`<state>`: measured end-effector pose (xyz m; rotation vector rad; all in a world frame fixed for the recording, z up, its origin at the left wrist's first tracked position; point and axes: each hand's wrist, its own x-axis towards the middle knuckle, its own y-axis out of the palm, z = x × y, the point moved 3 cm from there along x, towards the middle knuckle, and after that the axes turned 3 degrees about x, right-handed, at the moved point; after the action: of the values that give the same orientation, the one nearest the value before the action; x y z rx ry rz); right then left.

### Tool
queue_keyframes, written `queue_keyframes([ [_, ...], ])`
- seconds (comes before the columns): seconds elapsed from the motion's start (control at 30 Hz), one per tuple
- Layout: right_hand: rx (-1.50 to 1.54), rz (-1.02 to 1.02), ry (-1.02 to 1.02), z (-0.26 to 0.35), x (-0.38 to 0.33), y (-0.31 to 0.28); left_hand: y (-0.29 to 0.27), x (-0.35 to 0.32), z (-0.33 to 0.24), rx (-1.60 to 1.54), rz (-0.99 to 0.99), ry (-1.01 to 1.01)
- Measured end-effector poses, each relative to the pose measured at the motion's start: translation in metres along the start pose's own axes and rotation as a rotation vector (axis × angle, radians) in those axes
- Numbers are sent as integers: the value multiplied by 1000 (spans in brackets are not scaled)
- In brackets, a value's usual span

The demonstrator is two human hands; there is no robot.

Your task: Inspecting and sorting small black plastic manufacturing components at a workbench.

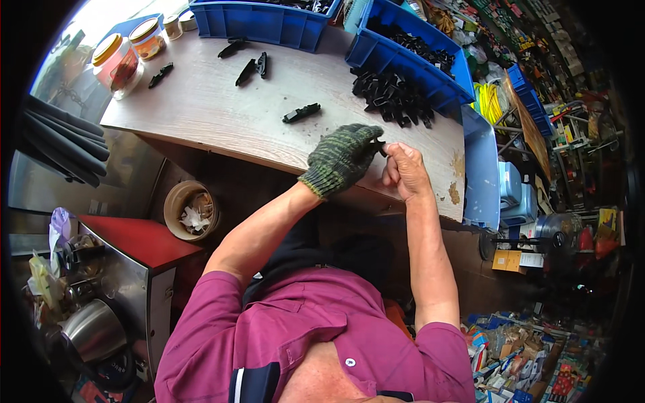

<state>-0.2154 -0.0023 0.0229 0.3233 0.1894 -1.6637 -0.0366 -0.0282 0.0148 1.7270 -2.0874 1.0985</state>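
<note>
My left hand point(342, 156), in a dark green knitted glove, is closed around a small black plastic part point(381, 149) near the table's front edge. Only a bit of that part shows between the two hands. My bare right hand point(406, 169) meets it from the right, thumb and fingers pinched on its end. Just beyond the glove lies a single black clip-like part point(302, 113). A heap of similar black parts point(392, 98) is spread to the right, in front of a blue bin. Farther left rest a few more loose black pieces point(246, 72).
Two blue bins point(259, 25) point(411, 62) with black parts stand at the table's back. Lidded jars point(115, 64) are at the back left. Below left are a waste bucket point(176, 222) and a red-topped cabinet point(134, 238). Crowded shelves line the right.
</note>
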Motion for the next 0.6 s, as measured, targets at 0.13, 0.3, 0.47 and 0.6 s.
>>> queue_keyframes([
  [0.13, -12, 59, -172, -10, 1, 8, 3, -4, 6, -38, 45, -33],
  [0.3, -63, -51, -174, -11, -5, 19, 8, -2, 8, -145, 3, -186],
  [0.47, -50, -36, -213, -12, -4, 22, 5, 0, 16, -356, 7, -368],
  [0.6, -38, -21, -243, -13, -10, 30, 1, 2, 19, -359, 38, -402],
])
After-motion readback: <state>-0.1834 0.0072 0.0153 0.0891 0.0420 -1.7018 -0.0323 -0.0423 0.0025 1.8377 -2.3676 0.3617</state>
